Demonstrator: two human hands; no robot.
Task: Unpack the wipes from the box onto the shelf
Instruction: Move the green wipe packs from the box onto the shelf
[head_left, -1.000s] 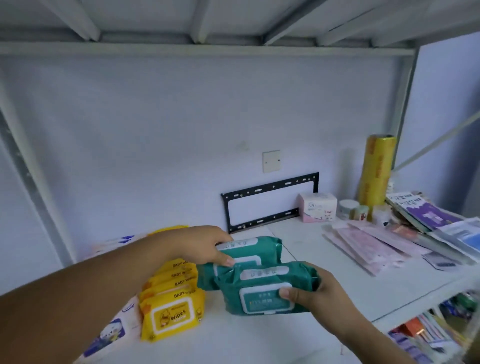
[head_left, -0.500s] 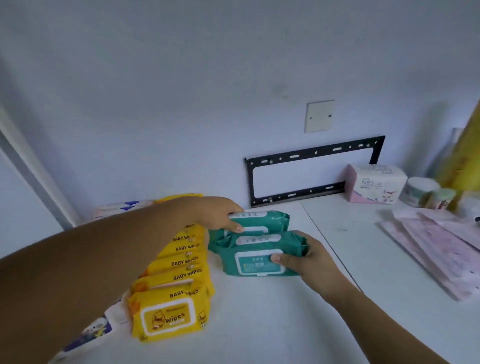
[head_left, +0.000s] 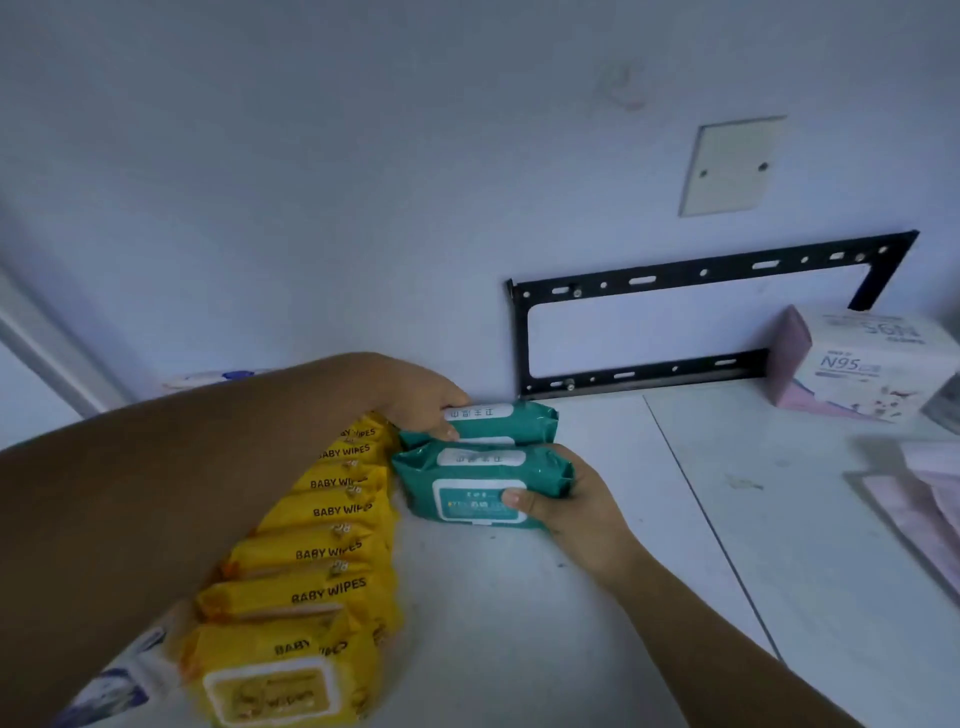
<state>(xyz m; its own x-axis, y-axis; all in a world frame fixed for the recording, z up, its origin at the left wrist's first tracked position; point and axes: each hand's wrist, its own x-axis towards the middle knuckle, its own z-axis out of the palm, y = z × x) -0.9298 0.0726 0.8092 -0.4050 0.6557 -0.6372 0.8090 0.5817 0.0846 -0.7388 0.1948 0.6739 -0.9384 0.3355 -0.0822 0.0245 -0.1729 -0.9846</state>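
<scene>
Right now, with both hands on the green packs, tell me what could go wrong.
1. The front green pack stands on edge, gripped by the right hand; let go, it may tip forward.
2. The left hand reaches over the row of yellow baby wipes, which lean on one another; pulling that arm back could topple them.
3. The rear green pack sits close to the black wall bracket; pushed further, it might snag.

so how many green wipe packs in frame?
2. Rear green pack by the wall, under the left hand; front green pack against it, gripped by the right hand. None look hidden.
</scene>
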